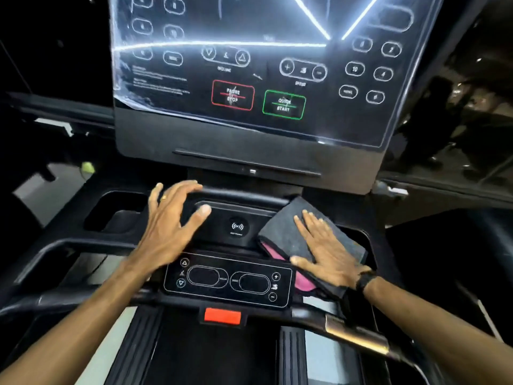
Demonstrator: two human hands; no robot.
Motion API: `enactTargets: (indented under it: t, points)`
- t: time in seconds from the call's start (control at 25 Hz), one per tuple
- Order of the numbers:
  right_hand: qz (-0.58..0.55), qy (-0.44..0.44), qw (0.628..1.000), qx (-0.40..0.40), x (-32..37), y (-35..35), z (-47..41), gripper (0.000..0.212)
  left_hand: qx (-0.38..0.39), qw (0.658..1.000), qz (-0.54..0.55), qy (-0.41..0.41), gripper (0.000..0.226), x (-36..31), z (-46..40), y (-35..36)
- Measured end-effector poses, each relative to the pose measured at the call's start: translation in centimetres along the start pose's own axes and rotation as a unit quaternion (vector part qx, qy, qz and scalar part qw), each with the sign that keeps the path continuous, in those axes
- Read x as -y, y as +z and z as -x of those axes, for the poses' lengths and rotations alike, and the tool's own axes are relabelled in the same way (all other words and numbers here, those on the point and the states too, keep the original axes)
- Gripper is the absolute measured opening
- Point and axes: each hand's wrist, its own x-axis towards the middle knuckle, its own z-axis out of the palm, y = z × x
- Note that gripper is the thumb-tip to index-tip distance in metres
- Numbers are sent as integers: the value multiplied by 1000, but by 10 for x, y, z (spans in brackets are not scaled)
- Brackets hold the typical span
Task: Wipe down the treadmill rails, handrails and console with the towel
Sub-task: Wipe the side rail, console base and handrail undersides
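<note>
A folded grey towel [288, 229] with a pink underside lies on the right part of the treadmill's lower console tray [238, 215]. My right hand [324, 251] presses flat on it with straight fingers. My left hand [172, 218] hovers with spread fingers over the tray's left side, near the wireless charging pad [237, 227]. The big console screen [249, 59] with its red pause/stop and green quick start buttons rises behind. A small control panel [227, 279] sits just below the tray.
A red safety key tab [222, 315] sits under the control panel. A cup holder recess [116, 215] opens at the left. The handrail [358, 336] runs low right, the belt [216, 357] below. A dark room surrounds the machine.
</note>
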Motion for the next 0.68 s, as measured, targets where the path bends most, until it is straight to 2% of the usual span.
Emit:
enactTargets:
  t: [0.12,0.24,0.32,0.52,0.68]
  points:
    - [34,-112,993,-21,-6,7,-17,96,-7,999,-28,-44,54,12,7,-1]
    - [86,-232,969,-7,0,0,-46,87,7,996,-62,-64,55,23,9,-8]
    - [87,-280,956,-3,12,-1,-67,79,-2,993,-73,-90,58,30,7,-15]
    - [52,-285,957,4,84,2,-126,80,-14,987,-74,-140,65,39,10,-18]
    - [15,-252,967,4,149,2,-172,89,-34,982,-97,-155,64,57,16,-29]
